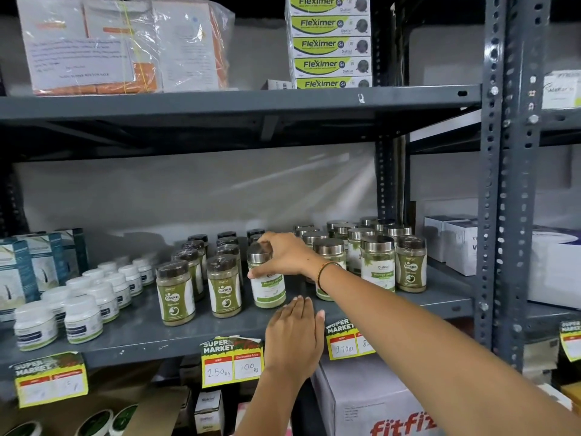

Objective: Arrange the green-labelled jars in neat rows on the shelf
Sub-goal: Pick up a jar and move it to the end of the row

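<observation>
Roughly halfway I'd say: right hand (284,258) grips a steel-lidded green-labelled jar (268,280) on the grey metal shelf (220,333) between two tidy clusters, left hand (294,336) flat, empty.

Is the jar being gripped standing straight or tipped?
Tipped slightly. The jar leans, its silver lid left of its base, while the right hand grips it near the lid. Whether its base touches the shelf cannot be told.
</observation>
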Demonstrator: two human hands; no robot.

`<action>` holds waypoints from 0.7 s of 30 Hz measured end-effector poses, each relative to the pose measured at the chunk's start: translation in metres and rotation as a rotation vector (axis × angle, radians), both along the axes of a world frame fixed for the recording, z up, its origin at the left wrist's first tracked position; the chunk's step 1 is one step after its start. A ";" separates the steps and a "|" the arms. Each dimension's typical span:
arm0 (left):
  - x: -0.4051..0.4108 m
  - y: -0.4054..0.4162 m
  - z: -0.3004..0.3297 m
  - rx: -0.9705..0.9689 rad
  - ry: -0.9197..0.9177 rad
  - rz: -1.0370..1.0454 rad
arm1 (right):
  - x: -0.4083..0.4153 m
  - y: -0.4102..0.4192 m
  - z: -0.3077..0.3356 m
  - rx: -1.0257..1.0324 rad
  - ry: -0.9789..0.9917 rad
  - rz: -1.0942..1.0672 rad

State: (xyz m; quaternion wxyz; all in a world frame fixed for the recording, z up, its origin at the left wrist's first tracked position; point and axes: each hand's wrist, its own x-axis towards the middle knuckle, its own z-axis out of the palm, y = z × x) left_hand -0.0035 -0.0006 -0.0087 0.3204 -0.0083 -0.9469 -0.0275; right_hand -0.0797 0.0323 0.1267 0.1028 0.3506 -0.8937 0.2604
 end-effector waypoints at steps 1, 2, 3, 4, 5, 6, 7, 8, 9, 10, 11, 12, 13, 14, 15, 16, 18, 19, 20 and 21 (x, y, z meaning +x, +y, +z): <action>0.000 0.000 0.001 0.001 -0.020 0.001 | 0.002 0.002 0.002 -0.031 0.002 0.001; 0.000 0.000 0.001 -0.006 -0.023 0.005 | 0.004 0.005 0.006 -0.067 0.004 0.003; 0.000 0.000 0.002 -0.010 -0.021 0.010 | 0.008 0.009 0.010 -0.099 0.006 0.007; 0.000 0.000 0.002 -0.009 -0.015 0.008 | 0.011 0.015 0.016 -0.128 0.007 0.013; 0.000 -0.001 0.001 -0.006 -0.009 0.002 | 0.015 0.022 0.021 -0.153 0.008 0.020; 0.000 -0.001 0.000 -0.001 -0.004 -0.003 | 0.019 0.030 0.027 -0.175 0.012 0.022; 0.001 -0.001 0.000 0.000 -0.005 -0.006 | 0.024 0.039 0.033 -0.191 0.020 0.015; 0.002 0.000 0.000 -0.009 -0.008 -0.011 | 0.027 0.050 0.039 -0.203 0.031 -0.002; 0.003 0.001 0.001 -0.017 -0.014 -0.016 | 0.031 0.062 0.044 -0.216 0.040 -0.021; 0.003 0.001 0.001 -0.023 -0.019 -0.019 | 0.034 0.075 0.049 -0.236 0.042 -0.041; 0.003 0.001 0.002 -0.028 -0.016 -0.021 | 0.038 0.089 0.055 -0.262 0.037 -0.058; 0.002 0.001 0.002 -0.030 -0.009 -0.021 | 0.041 0.104 0.059 -0.283 0.029 -0.074; 0.002 0.001 0.001 -0.031 -0.007 -0.015 | 0.044 0.120 0.064 -0.289 0.024 -0.096; 0.002 0.001 0.001 -0.028 -0.012 -0.006 | 0.046 0.136 0.068 -0.286 0.021 -0.121; 0.003 0.001 0.001 -0.015 -0.013 -0.003 | 0.046 0.152 0.071 -0.275 0.020 -0.150; 0.004 0.001 0.000 0.002 -0.005 -0.008 | 0.046 0.167 0.073 -0.263 0.017 -0.184; 0.002 0.001 -0.001 0.013 0.019 -0.018 | 0.042 0.195 0.075 -0.232 0.009 -0.258; 0.003 0.001 0.000 0.004 0.016 -0.015 | 0.039 0.207 0.074 -0.209 0.015 -0.297; 0.004 0.001 0.001 -0.005 0.011 -0.010 | 0.036 0.218 0.074 -0.178 0.023 -0.337; 0.004 0.001 0.001 -0.011 0.012 -0.006 | 0.033 0.229 0.072 -0.142 0.032 -0.372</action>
